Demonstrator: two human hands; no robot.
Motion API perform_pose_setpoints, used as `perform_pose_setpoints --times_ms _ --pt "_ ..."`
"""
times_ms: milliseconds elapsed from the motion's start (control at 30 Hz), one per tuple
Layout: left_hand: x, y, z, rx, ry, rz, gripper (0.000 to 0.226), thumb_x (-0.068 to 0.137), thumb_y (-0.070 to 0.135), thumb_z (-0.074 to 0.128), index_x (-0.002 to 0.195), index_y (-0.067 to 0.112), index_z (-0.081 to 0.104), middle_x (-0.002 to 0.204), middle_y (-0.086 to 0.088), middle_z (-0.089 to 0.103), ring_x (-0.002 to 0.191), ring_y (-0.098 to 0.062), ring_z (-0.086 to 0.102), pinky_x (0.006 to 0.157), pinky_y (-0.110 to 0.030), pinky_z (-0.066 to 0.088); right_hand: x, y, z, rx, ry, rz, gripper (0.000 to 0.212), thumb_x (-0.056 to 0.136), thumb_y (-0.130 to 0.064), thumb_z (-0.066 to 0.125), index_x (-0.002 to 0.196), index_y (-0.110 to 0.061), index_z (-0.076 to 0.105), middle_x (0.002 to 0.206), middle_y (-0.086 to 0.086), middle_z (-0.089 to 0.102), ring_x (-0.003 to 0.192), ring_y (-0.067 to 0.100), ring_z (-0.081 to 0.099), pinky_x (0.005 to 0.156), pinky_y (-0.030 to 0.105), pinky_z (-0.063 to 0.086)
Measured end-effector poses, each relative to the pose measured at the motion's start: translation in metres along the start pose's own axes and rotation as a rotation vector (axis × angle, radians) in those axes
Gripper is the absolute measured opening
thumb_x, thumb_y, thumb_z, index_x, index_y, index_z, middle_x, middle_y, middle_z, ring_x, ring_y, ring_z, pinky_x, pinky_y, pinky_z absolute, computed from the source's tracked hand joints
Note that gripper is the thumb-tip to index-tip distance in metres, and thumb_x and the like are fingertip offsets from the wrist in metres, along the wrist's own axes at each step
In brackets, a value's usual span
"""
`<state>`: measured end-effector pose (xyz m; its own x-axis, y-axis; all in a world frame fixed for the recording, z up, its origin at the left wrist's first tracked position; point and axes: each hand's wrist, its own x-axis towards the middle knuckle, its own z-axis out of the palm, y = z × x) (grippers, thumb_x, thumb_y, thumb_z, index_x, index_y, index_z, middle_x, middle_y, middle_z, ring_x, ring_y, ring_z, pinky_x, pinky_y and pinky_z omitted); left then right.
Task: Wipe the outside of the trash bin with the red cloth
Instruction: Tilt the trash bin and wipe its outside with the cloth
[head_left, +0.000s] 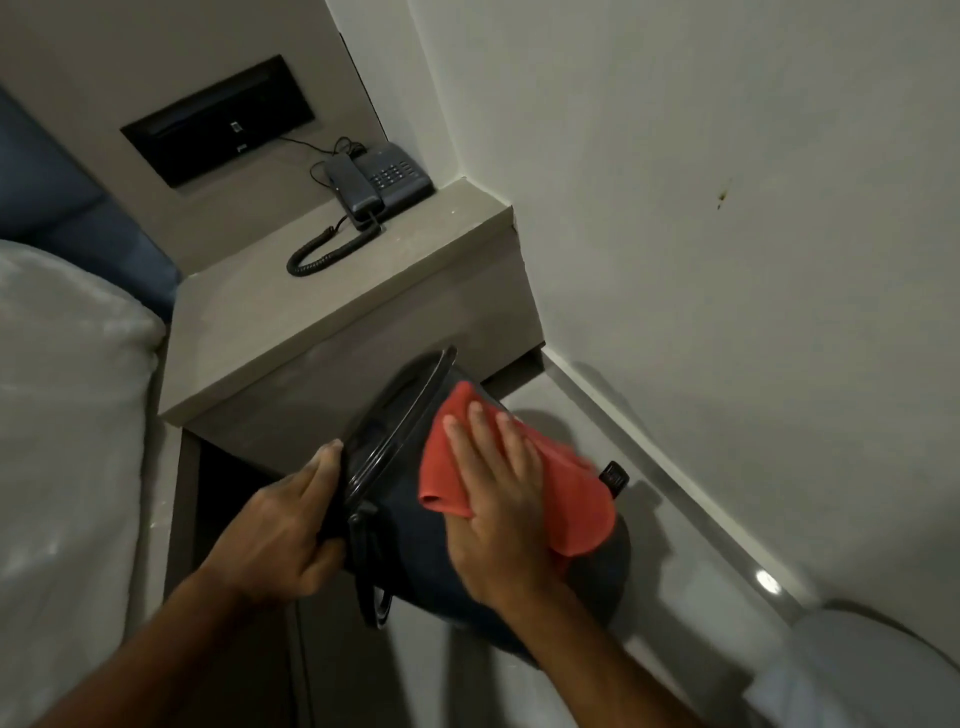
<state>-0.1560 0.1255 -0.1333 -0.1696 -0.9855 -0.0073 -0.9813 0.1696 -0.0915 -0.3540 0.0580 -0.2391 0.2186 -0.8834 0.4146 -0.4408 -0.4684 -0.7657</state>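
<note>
- I have the trash bin (410, 551) tipped on the floor in front of the nightstand (332, 332), its rim up-left and its base toward the right wall.
- My left hand (280, 525) is curled around the rim, gripping it.
- My right hand (493, 499) lies flat, fingers spread, pressing the red cloth (576, 499) onto the upper side.
- The bin's long axis runs left-to-right, so I judge the next stroke goes along it toward the base.

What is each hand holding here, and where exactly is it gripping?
The left hand grips the tilted dark plastic trash bin by its rim. The right hand presses the red cloth flat against the bin's outer side.
</note>
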Motion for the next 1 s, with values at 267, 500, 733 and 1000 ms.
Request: perform_pose_setpoints --times_ms 267,500,733,1000 --pt "0.025 0.022 -0.024 -0.505 0.210 -0.138 0.094 0.082 0.077 0.038 0.154 0.021 0.016 0.096 0.021 0.063 0.076 0.002 0.068 0.071 -0.011 0.052 -0.068 0.062 -0.002 -0.168 0.085 -0.094 0.059 0.103 -0.047 0.026 0.158 -0.025 0.022 0.165 0.010 0.026 0.149 0.039 0.026 0.113 0.062 0.031" --pt "0.099 0.058 -0.035 -0.193 -0.081 -0.245 0.056 0.062 0.079 0.054 0.073 0.024 0.061 0.059 0.005 0.063 0.048 -0.005 0.059 0.039 -0.012 0.037 -0.102 0.074 -0.005 -0.283 0.104 -0.175 0.049 0.103 -0.039 0.030 0.149 -0.022 0.037 0.149 0.019 0.046 0.142 0.046 0.033 0.098 0.073 0.040" --pt "0.039 0.034 -0.029 -0.255 0.080 -0.044 0.034 0.070 0.054 0.068 0.076 0.021 0.059 0.050 0.008 0.059 0.043 -0.003 0.060 0.035 -0.018 0.044 -0.028 0.006 0.003 -0.047 0.056 -0.061 0.065 0.099 -0.050 0.038 0.158 -0.033 0.017 0.166 0.002 0.025 0.153 0.031 0.019 0.119 0.058 0.020" --pt "0.003 0.032 -0.027 -0.305 0.074 0.081 0.053 0.073 0.046 0.071 0.111 0.010 0.059 0.070 0.025 0.053 0.054 0.012 0.055 0.046 -0.001 0.039 -0.086 0.071 -0.002 -0.073 0.005 -0.163 0.069 0.096 -0.045 0.046 0.158 -0.029 0.019 0.168 -0.003 0.015 0.151 0.032 0.024 0.115 0.061 0.029"
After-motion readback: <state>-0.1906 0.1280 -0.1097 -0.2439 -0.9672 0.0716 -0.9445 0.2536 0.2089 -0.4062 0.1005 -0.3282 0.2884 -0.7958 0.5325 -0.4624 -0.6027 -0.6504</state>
